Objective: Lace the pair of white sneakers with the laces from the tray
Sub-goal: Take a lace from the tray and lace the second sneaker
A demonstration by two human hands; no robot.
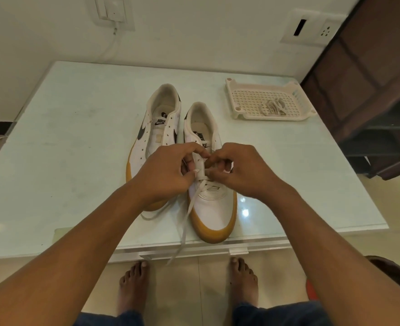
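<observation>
Grip: left hand [168, 171] pinches a flat white lace [200, 169] between thumb and curled fingers. Right hand [243, 171] curls in on the same strand at the eyelet row and appears to pinch it too, though the contact is partly hidden.

Both hands work over the near sneaker [214, 208], centre frame, toe toward the person. Only its lowest eyelets look threaded. 2 loose ends trail off the surface [53, 161] edge, lower centre.

Far sneaker [157, 128], just beside it to the left, has bare eyelets. Second lace [273, 107] lies bundled in the perforated tray [232, 90], upper right.

Step, as judged: early lacing, shoe 1 of 2. Next move calls for feeding a tip through the following eyelet and drawing both ends even.
</observation>
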